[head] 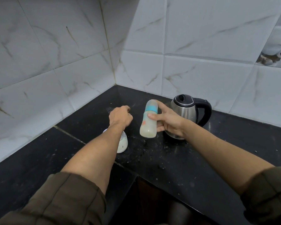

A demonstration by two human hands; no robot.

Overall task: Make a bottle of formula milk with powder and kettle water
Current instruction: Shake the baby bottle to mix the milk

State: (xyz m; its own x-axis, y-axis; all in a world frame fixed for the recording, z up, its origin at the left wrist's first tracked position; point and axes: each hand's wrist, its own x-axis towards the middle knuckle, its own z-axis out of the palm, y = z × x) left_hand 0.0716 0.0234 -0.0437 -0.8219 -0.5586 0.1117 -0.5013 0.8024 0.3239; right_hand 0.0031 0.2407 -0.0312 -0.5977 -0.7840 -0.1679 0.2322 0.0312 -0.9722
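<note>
My right hand [167,120] grips a baby bottle [148,122] with a teal collar and a clear cap. The bottle is lifted off the black counter [169,159], leans slightly, and holds pale milk in its lower part. My left hand [120,117] hovers to its left, fingers curled into a loose fist with nothing visible in it. Under my left forearm stands a clear container of white powder [122,144], partly hidden. A steel kettle [185,116] with a black lid and handle stands just behind my right hand.
White marble-look tiled walls meet in a corner [115,82] behind the counter. Specks of spilled powder dot the counter around the bottle. The counter's front edge steps inward near the bottom centre [136,176], with a dark gap below.
</note>
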